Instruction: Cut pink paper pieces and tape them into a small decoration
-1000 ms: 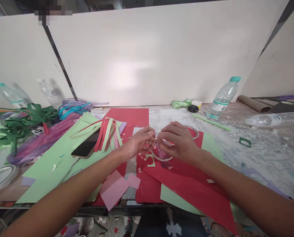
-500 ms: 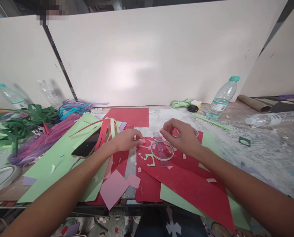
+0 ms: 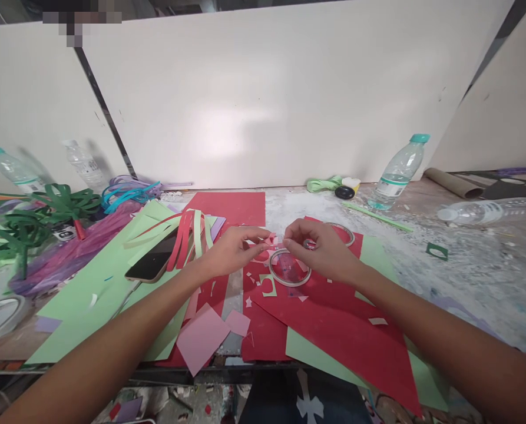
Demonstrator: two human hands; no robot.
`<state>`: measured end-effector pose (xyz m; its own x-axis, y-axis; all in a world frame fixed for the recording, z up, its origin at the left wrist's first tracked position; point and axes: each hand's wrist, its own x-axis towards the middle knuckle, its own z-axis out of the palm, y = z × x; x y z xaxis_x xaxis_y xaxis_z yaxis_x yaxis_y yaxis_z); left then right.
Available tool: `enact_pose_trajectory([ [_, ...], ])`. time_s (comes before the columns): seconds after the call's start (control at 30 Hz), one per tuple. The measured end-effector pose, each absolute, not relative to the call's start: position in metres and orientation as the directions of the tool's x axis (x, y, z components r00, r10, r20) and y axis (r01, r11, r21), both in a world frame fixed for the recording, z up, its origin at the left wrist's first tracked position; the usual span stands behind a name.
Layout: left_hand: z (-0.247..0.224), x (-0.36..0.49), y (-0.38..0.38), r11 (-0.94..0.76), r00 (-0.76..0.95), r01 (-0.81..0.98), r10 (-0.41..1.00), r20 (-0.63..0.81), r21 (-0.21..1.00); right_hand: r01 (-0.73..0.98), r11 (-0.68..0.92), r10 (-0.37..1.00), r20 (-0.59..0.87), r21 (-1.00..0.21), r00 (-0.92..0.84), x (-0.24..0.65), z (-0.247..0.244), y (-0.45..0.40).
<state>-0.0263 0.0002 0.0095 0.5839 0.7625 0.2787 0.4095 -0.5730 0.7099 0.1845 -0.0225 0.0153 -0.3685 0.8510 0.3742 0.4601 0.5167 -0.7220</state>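
My left hand (image 3: 240,250) pinches a small pink paper piece (image 3: 271,238) between thumb and fingertips. Close on its right, my right hand (image 3: 313,244) is closed at the fingertips, right beside the pink piece; what it grips is too small to make out. Below the hands a tape roll (image 3: 290,284) lies on red paper (image 3: 328,318), with a clear ruler partly seen through its ring. A light green cut-out (image 3: 268,286) and small paper scraps lie left of the roll. Another roll (image 3: 348,236) is partly hidden behind my right hand.
Left are green sheets (image 3: 86,318), a phone (image 3: 150,262), paper strips (image 3: 185,238) and dark green paper curls (image 3: 68,203). Pink squares (image 3: 202,338) lie near the front edge. An upright bottle (image 3: 397,176) and a lying bottle (image 3: 488,213) are at right, before a white partition (image 3: 263,94).
My left hand has moved right with the pink piece, and my right hand has shifted slightly left, so the fingertips are now close together. The view has shifted slightly.
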Motion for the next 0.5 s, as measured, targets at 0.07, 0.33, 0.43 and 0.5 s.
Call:
enact_pose_trajectory([
  [0.07,0.0101,-0.0259,-0.0003,-0.605,0.630,0.403,0.728,0.272,0.687,0.458,0.511,0.854,0.366,-0.727,-0.371,0.1849,0.0160,-0.0232],
  [0.33,0.0085,-0.0231,-0.0019,-0.682,0.683,0.380,0.663,0.308,0.624,0.479,0.450,0.877,0.272,-0.753,-0.396,0.1859,0.0169,-0.0246],
  [0.43,0.0064,-0.0231,-0.0016,-0.698,0.683,0.374,0.653,0.328,0.611,0.490,0.427,0.885,0.240,-0.760,-0.398,0.1855,0.0173,-0.0244],
  [0.5,0.0051,-0.0234,-0.0013,-0.699,0.682,0.379,0.654,0.327,0.607,0.498,0.418,0.889,0.230,-0.759,-0.396,0.1853,0.0177,-0.0242],
])
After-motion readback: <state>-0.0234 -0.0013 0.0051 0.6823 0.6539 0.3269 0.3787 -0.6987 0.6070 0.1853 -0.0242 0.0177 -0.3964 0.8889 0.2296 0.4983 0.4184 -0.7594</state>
